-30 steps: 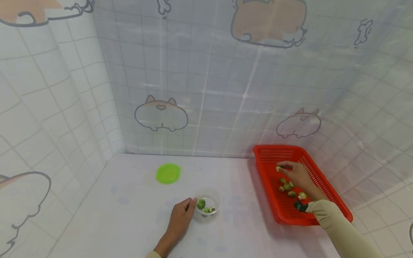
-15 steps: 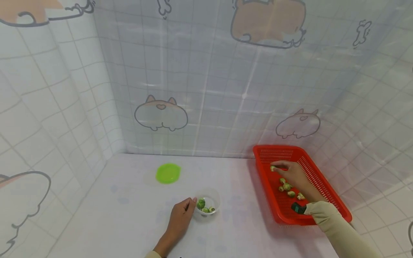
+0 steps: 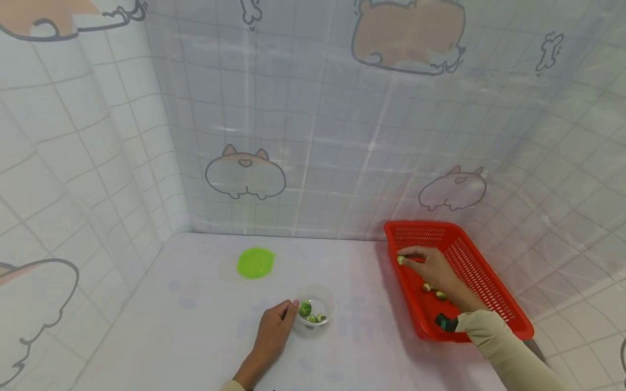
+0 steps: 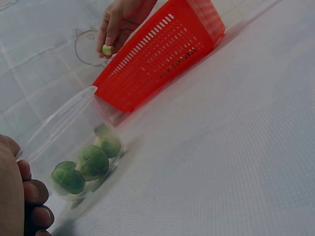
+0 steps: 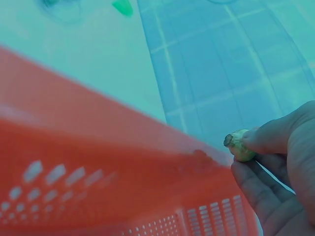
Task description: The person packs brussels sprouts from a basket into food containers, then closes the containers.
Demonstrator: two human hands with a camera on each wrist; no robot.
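My right hand point(image 3: 435, 269) pinches a small Brussels sprout point(image 5: 240, 145) between thumb and fingertips. It hangs over the left rim of the red plastic basket point(image 3: 408, 296). Inside the basket, under that hand and partly hidden by it, lie more Brussels sprouts point(image 3: 440, 295). On the table, my left hand point(image 3: 275, 330) grips the rim of a clear plastic bowl point(image 3: 330, 309) with thumb and curled fingers. Several green Brussels sprouts point(image 4: 93, 162) sit in the bowl, showing through its wall in the left wrist view.
A bright green lid point(image 3: 255, 263) lies flat on the white table point(image 3: 195, 326), behind and left of the bowl. Walls of patterned sheeting point(image 3: 318, 179) close off the back and both sides. The basket stands near the right wall.
My right hand has moved left inside the basket with the sprout, from above its middle to its left rim. The left hand and the bowl have stayed put.
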